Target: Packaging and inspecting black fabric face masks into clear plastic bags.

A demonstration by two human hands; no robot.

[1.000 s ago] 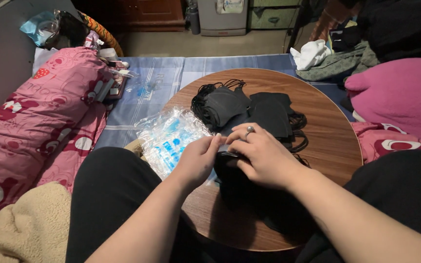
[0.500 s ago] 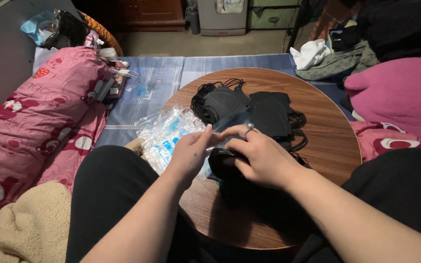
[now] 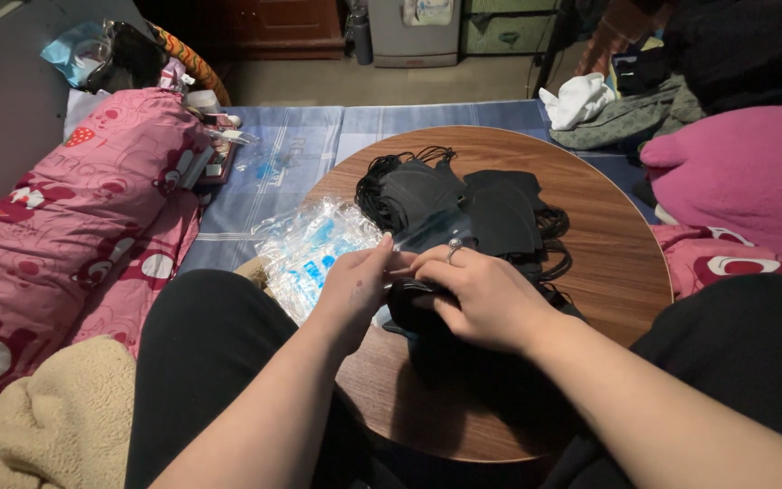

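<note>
— Black fabric, is that what both hands are on?

— Yes, a black face mask [image 3: 414, 303], soft and matte, lying on the round wooden table [image 3: 608, 263] directly under the hands. The left hand [image 3: 355, 290] has its thumb and fingers closed in a pinch at the mask's near-left upper edge; the right hand [image 3: 481, 294] lies curled over it from the other side, fingers bent down onto the fabric (a ring shows on one finger).

— Which way does the mask run?

— Only a dark strip shows between and below the hands, so I can't tell its long axis for sure; the visible part stretches roughly from one hand to the other, left to right. Which face is up I can't tell either.

— Is there plastic in the grip as well?

— A bit of clear film [image 3: 432, 231] sits just beyond the fingertips; whether the fingers hold it is unclear.

— What else lies around?

— Just past the right hand, a pile of black masks [image 3: 463, 204] with looped ear cords, touching one another. Left of the left hand, a crinkled clear plastic bag [image 3: 314, 249] with blue print hangs over the table edge. Farther left, a pink patterned blanket [image 3: 74, 217].
</note>
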